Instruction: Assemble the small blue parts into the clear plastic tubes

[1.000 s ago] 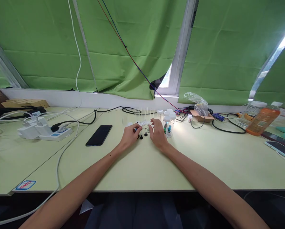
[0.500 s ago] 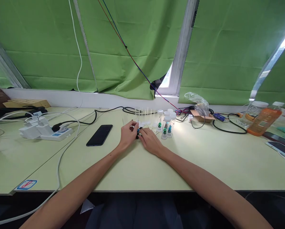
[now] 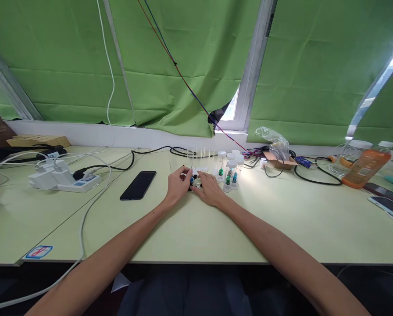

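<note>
Your left hand (image 3: 178, 186) curls at that little blue piece (image 3: 191, 180), between your hands; your right hand (image 3: 211, 188) reaches in opposite. Whether either grips, I can't tell. Careful: upright tubes (image 3: 228, 176) stand beside your right knuckles; an outward swing could topple them.

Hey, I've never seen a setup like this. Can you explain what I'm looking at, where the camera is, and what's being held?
There's no machine here: these are a person's bare hands, seen from a camera on their head. The left hand has its fingertips by a small blue piece, perhaps gripping it; it's too small to tell. The right hand is beside it, thumb and fingers apart. Capped clear tubes stand to the right, some with green or blue contents. A dark phone lies on the pale table, left of the hands.
</note>
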A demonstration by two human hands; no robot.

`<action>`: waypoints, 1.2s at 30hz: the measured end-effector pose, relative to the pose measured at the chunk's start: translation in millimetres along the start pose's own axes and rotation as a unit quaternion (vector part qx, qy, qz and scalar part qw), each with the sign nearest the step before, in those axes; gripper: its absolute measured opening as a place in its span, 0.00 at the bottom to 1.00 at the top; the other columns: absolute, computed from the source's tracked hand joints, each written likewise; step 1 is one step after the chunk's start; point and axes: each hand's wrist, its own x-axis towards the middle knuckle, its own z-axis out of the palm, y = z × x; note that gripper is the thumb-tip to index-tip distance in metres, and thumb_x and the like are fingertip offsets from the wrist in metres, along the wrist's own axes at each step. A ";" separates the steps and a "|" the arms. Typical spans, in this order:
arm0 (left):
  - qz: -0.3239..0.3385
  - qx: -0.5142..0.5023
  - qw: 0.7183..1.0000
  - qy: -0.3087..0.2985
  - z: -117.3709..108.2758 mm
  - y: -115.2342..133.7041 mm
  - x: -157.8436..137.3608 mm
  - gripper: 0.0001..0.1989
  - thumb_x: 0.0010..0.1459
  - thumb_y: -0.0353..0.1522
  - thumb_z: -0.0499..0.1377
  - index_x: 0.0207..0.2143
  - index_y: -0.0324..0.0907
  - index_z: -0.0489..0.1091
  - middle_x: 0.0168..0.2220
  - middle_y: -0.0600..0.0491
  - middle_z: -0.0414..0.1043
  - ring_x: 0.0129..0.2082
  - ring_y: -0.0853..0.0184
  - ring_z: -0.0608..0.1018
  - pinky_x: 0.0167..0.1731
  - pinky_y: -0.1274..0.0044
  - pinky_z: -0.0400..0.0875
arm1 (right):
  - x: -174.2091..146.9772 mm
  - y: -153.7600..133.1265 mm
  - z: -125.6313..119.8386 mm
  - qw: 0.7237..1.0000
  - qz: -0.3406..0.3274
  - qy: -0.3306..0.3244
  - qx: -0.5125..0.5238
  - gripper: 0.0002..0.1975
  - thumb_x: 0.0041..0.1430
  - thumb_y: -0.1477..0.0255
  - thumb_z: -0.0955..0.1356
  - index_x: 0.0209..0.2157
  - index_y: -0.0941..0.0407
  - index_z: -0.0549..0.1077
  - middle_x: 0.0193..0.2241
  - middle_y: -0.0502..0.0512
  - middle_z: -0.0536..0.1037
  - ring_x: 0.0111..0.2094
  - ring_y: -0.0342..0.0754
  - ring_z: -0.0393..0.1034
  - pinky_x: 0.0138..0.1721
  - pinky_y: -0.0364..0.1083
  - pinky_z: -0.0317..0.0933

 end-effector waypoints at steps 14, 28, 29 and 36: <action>-0.002 -0.005 1.000 -0.020 1.3 -3.2 -0.7 0.13 0.57 0.41 0.56 0.30 0.41 0.70 0.29 0.53 0.74 0.24 0.70 0.74 0.25 0.79 0.68 | 2.1 -1.5 -3.2 0.998 0.021 -0.054 -0.012 0.29 0.68 0.57 0.56 0.62 0.60 0.54 0.55 0.68 0.71 0.63 0.56 0.56 0.61 0.62 0.44; 0.001 -0.003 1.000 -0.024 1.5 0.3 -1.4 0.14 0.57 0.42 0.56 0.29 0.41 0.71 0.29 0.53 0.74 0.24 0.69 0.74 0.24 0.78 0.67 | 0.6 -1.3 -4.7 1.000 0.004 -0.022 -0.010 0.26 0.67 0.61 0.60 0.60 0.61 0.57 0.44 0.65 0.77 0.55 0.58 0.63 0.57 0.59 0.49; 0.001 -0.003 1.000 -0.024 1.5 0.3 -1.5 0.14 0.57 0.42 0.56 0.29 0.41 0.71 0.29 0.53 0.74 0.24 0.69 0.74 0.24 0.78 0.67 | 0.3 -1.2 -4.9 1.000 0.002 -0.020 -0.009 0.26 0.67 0.62 0.61 0.60 0.62 0.57 0.44 0.65 0.77 0.54 0.58 0.63 0.57 0.59 0.50; 0.004 -0.002 1.000 -0.024 2.1 -1.3 -1.8 0.13 0.58 0.41 0.56 0.29 0.41 0.70 0.29 0.53 0.73 0.23 0.71 0.73 0.23 0.79 0.65 | -1.0 0.5 -5.7 1.000 -0.001 -0.022 -0.006 0.27 0.62 0.66 0.65 0.60 0.61 0.57 0.45 0.63 0.75 0.51 0.56 0.63 0.54 0.55 0.53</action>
